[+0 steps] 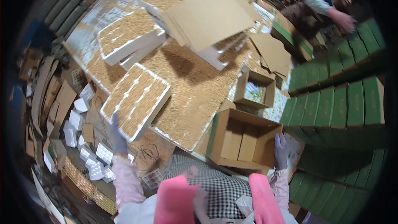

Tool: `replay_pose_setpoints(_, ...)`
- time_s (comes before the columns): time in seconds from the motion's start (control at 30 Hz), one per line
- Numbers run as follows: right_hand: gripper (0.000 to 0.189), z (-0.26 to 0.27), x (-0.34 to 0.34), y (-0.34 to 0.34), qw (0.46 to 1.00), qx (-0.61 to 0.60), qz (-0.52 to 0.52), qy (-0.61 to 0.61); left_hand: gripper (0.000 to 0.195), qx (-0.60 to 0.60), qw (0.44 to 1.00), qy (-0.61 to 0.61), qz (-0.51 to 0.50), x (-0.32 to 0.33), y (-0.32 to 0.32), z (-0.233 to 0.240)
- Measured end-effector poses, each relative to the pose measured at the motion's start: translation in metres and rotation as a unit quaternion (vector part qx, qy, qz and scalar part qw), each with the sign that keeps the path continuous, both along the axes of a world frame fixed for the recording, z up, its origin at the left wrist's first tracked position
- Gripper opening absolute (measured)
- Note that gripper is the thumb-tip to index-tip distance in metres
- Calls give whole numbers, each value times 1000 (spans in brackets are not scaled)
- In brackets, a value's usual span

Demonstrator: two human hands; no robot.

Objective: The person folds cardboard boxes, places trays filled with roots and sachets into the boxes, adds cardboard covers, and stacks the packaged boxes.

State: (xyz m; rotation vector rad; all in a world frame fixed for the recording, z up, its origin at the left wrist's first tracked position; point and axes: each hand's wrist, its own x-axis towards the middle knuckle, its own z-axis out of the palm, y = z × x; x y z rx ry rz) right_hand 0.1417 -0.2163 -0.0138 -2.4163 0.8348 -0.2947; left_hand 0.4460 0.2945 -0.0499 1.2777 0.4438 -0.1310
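My left hand (117, 137), in a grey-purple glove, grips the near left edge of a white foam tray (160, 107). Loose tan material, like husks or sawdust, fills the tray, with white ridges showing through. The tray sticks out past the table's left edge. On the right, my gloved right hand (281, 151) holds the right wall of an open cardboard box (247, 140). Its inside shows bare cardboard, and its left outer side is green. Between the two lies a flat bed of the same tan material (192, 115), bordered in white.
More filled foam trays (127, 34) and stacked cardboard sheets (208, 18) lie farther back. A smaller carton (255, 90) holds a printed packet. Rows of green boxes (332, 109) line the right, where another person (326, 3) reaches out. White foam pieces (93, 161) litter the left floor.
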Motion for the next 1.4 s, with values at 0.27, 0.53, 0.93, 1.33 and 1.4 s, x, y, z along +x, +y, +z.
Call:
replay_pose_setpoints(0.27,36,-26,-8,-19,996,54,4,71,52,-87,928,48,-359,-50,-172,146)
replay_pose_setpoints(0.53,33,-76,-38,-16,887,400,-44,-227,50,-199,836,164,-485,-118,-300,63)
replay_pose_setpoints(0.93,17,-23,-22,-1,985,-145,90,-28,73,343,763,-153,-526,-130,-274,45)
replay_pose_setpoints(1.33,55,23,189,-29,993,13,95,64,77,716,476,-404,-312,175,-262,77)
replay_pose_setpoints(1.4,58,-17,231,-55,971,-26,98,214,68,657,515,-440,-331,168,-279,89)
